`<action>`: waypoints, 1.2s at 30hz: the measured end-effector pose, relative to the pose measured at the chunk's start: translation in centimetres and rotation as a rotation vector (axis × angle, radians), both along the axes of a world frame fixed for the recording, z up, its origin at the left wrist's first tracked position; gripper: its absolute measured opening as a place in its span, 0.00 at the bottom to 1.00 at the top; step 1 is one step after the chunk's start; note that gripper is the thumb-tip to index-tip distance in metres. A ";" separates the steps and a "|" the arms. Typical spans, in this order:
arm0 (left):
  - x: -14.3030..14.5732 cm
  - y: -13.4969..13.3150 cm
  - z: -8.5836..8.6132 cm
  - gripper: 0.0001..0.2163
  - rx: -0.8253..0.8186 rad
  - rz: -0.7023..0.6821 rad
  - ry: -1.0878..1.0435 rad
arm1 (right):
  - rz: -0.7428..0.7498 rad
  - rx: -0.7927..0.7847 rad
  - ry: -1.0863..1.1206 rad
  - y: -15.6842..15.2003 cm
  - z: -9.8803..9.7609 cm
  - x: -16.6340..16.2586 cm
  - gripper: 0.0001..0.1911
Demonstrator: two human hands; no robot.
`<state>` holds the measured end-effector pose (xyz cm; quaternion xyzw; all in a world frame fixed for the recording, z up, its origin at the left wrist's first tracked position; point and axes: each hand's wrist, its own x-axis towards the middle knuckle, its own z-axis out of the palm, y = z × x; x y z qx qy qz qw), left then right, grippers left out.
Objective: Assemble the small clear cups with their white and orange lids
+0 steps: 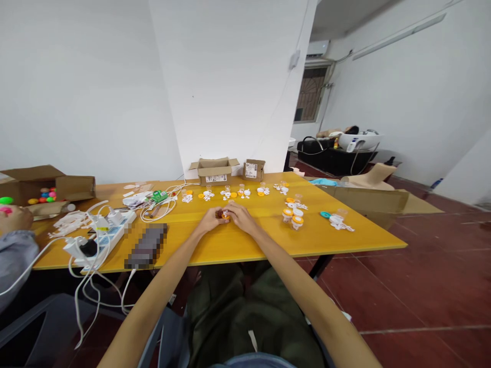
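My left hand (210, 220) and my right hand (238, 214) meet over the middle of the yellow table (238, 240), fingers pinched together on a small orange-and-clear plastic piece (225, 215). Both forearms stretch forward from my lap. Beyond the hands lies a row of small white and orange parts (233, 193). To the right stand three small clear jars with orange lids (292, 216), and further right a teal lid with white parts (337, 220).
Two open cardboard boxes (215, 171) sit at the table's far edge. A white power strip with tangled cables (103, 232) and a dark device (148, 245) lie at left. Another person's hand and grey sleeve (15, 240) are at far left, near a box of coloured balls (44, 194).
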<state>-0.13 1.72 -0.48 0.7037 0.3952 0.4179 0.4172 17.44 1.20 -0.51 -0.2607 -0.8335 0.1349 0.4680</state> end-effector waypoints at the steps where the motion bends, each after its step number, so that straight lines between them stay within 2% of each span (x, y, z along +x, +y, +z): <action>1: 0.0 0.0 0.0 0.13 -0.004 -0.003 0.000 | 0.003 0.000 0.002 0.0 0.0 0.0 0.14; 10: -0.1 0.0 0.0 0.14 -0.002 -0.014 0.010 | 0.005 0.015 0.004 0.0 0.1 0.0 0.15; 20: 0.0 -0.3 0.4 0.10 0.037 -0.011 0.033 | 0.022 0.010 0.008 0.0 0.2 0.0 0.15; 36: -0.2 0.2 -0.1 0.12 0.039 -0.002 0.050 | -0.005 -0.017 0.008 0.1 -0.1 -0.1 0.13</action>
